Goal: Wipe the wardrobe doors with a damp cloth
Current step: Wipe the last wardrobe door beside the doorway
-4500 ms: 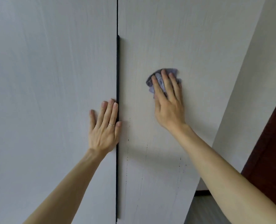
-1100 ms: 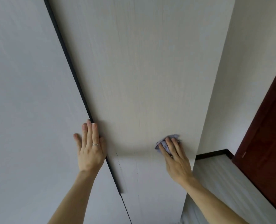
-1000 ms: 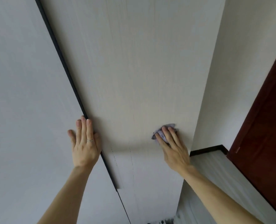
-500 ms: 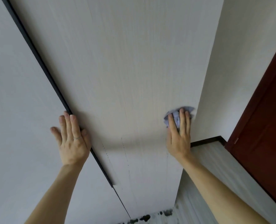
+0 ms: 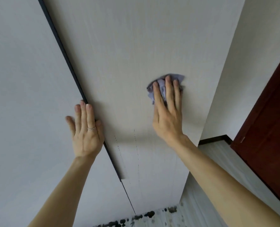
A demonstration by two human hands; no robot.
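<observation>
Two pale wardrobe doors fill the view, the left door (image 5: 21,95) and the right door (image 5: 119,54), split by a black strip handle (image 5: 65,56). My right hand (image 5: 168,112) presses a crumpled blue-grey cloth (image 5: 162,88) flat against the right door with straight fingers. The cloth shows above and between the fingers. My left hand (image 5: 85,128), wearing a ring, lies flat on the left door with its fingers beside the black strip. Thin trails of water drops (image 5: 136,149) run down the right door below the hands.
A white wall (image 5: 250,71) stands to the right of the wardrobe. A dark red door (image 5: 270,128) is at the far right. Pale floor (image 5: 218,161) with a black skirting (image 5: 213,140) lies below. Dark spots (image 5: 152,215) mark the floor at the wardrobe's foot.
My right hand has slid the cloth up and leftward, away from the door's right edge. The left hand has stayed flat beside the black strip, while the camera has shifted.
</observation>
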